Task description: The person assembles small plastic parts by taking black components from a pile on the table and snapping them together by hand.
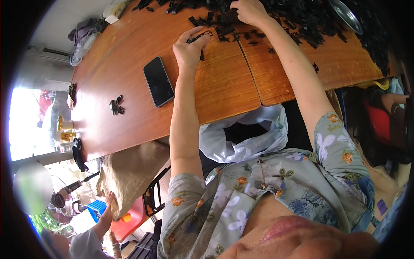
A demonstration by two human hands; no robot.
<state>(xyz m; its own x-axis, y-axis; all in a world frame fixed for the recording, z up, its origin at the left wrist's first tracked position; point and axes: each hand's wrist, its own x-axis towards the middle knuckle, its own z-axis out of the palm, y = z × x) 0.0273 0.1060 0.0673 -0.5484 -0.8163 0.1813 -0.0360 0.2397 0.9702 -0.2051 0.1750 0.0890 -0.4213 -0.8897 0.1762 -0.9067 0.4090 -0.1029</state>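
My left hand point(185, 51) is raised over the wooden table point(129, 56), thumb and fingers closed on a small black plastic clip point(208, 33). Further off and to the right, my right hand point(251, 13) reaches to the near side of a big heap of small black plastic pieces point(304, 19). Its fingertips are pinched together among the pieces; whatever lies between them is hidden. Loose black pieces point(222, 33) are scattered on the wood between my two hands.
A dark phone point(158, 82) lies left of my left forearm, with a few black pieces point(116, 105) beyond it. A metal dish point(346, 16) tilts at the heap. Below the table edge hangs a white plastic bag point(276, 134). Another person's hand point(110, 200) touches a tan sack point(133, 168).
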